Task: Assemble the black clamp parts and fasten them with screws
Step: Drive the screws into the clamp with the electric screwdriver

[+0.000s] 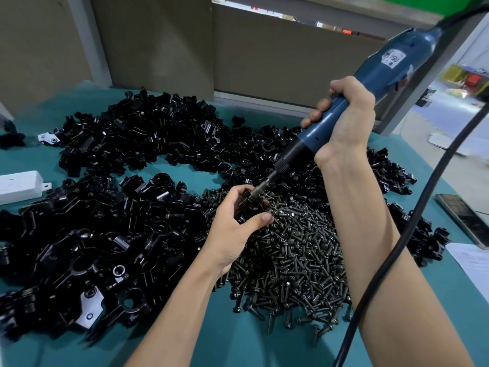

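My left hand (235, 221) grips a black clamp (252, 207) just above the heap of dark screws (293, 255). Its fingers and thumb curl round the part, hiding most of it. My right hand (344, 120) grips a blue electric screwdriver (370, 83), tilted down to the left. The screwdriver's bit (260, 189) meets the top of the held clamp. Whether a screw sits under the bit is hidden by my fingers.
Large piles of black clamp parts (127, 144) cover the teal table (190, 340) at left, back and right. A white box (19, 186) lies at the left edge. The screwdriver's black cable (412, 221) hangs down on the right. A phone (465, 218) and paper (473, 263) lie far right.
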